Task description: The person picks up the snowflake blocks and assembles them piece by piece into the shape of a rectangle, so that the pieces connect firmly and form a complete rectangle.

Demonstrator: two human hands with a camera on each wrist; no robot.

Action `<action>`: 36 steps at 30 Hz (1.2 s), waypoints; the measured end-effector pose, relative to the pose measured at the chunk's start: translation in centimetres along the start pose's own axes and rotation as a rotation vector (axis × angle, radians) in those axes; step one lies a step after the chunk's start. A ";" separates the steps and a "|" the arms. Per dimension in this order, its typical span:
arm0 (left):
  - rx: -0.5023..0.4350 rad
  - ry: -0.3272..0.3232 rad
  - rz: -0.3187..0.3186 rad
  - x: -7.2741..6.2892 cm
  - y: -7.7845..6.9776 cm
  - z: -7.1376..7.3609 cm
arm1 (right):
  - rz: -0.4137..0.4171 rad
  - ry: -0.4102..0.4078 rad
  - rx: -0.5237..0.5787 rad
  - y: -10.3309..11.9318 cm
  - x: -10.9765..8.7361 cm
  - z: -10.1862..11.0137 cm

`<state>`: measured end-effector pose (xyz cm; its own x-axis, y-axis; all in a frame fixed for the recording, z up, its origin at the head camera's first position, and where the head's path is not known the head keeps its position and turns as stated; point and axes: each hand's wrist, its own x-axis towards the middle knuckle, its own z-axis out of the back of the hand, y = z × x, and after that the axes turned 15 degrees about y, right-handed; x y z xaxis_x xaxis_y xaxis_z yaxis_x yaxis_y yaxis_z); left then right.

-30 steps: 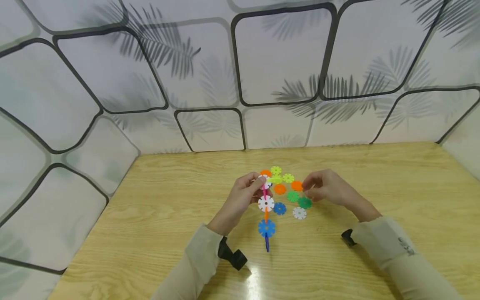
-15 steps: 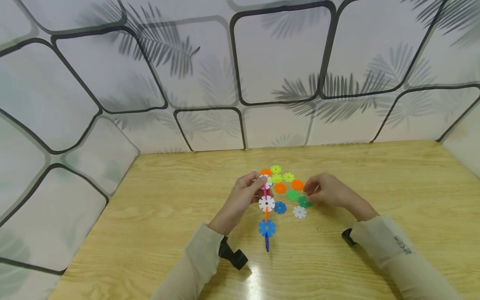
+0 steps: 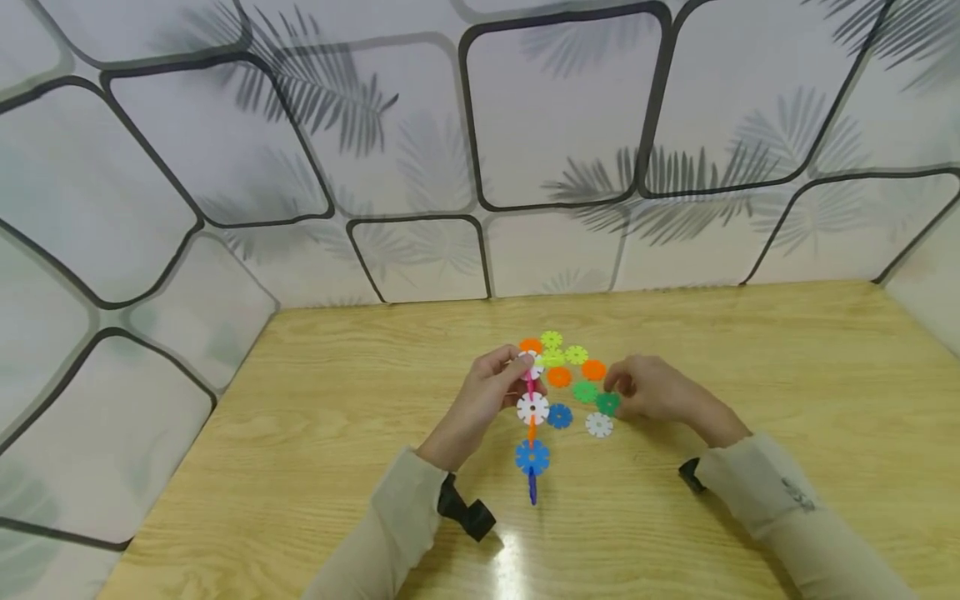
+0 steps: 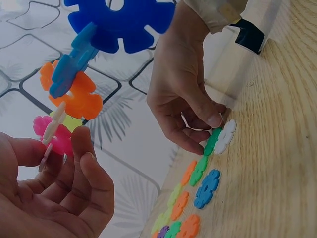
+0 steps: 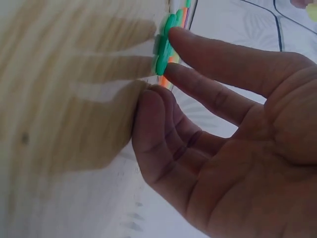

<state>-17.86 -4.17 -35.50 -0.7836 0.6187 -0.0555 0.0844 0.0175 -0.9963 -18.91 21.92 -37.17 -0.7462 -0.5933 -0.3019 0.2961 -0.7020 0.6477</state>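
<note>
My left hand [image 3: 491, 387] pinches a chain [image 3: 527, 409] of notched plastic discs, left of the dark green disc [image 3: 607, 405]. My right hand [image 3: 660, 387] pinches that disc's rim. White disc [image 3: 595, 426]: flat on wood-grained tabletop [image 3: 360, 367], just beside it.

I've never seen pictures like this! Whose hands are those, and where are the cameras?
There's no robot here, just one person's two bare hands. The wide picture comes from a camera worn on the head, looking forward and down. The two close-up ones come from cameras on the wrists, one for each hand. The left hand holds a chain of colourful notched discs joined together. The right hand pinches a dark green disc. More loose discs, some orange, blue and white, lie on the wooden table.
</note>
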 end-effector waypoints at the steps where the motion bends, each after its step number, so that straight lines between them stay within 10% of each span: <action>1: 0.000 0.001 0.000 0.0 0.0 0.0 | 0.000 -0.004 -0.006 0.0 0.0 0.0; 24: 0.020 0.021 0.005 -0.2 -0.3 -0.1 | 0.100 -0.028 0.007 -0.3 0.0 -0.1; 36: 0.055 0.051 0.005 -0.4 -0.2 0.0 | 0.192 -0.053 0.308 0.8 -0.4 0.5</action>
<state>-17.54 -4.44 -35.32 -0.7508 0.6579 -0.0589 0.0533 -0.0285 -0.9982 -18.67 21.83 -36.21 -0.7265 -0.6760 -0.1233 0.2464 -0.4238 0.8716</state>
